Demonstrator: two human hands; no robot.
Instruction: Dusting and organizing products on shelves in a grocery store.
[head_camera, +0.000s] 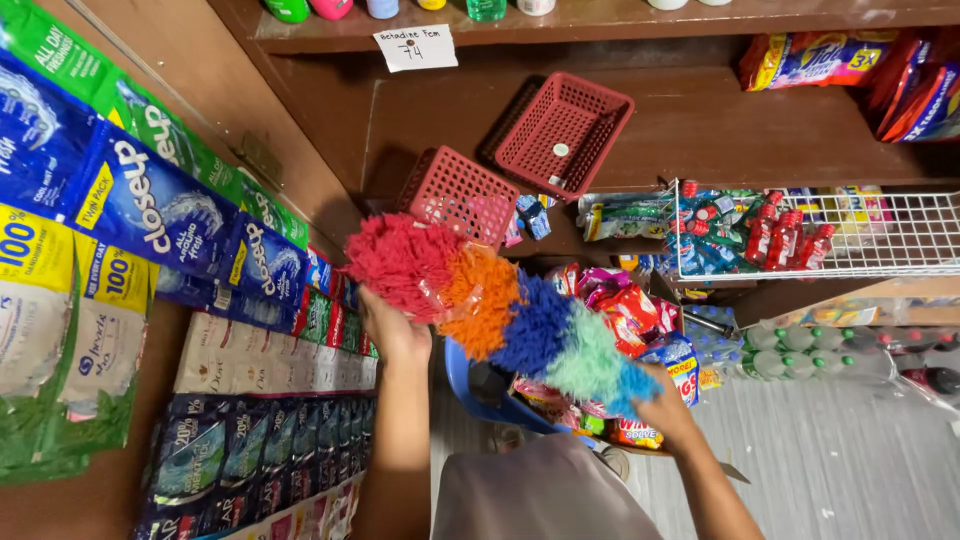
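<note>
The multicoloured fluffy duster (500, 305) is gripped by fingers of the left hand (392, 330) and right hand (665, 410) below the tilted red baskets (510, 160), which could be knocked off the shelf (700, 130) by a careless sweep.

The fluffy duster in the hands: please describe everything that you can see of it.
The duster is a long, fluffy head of soft, shaggy fibres in colour bands: red, orange, dark blue, mint green and light blue. It lies slanted, the red end up near the red baskets, the light blue end lower. The left hand touches it under the red part; the right hand grips the light blue end. Its handle is hidden.
</note>
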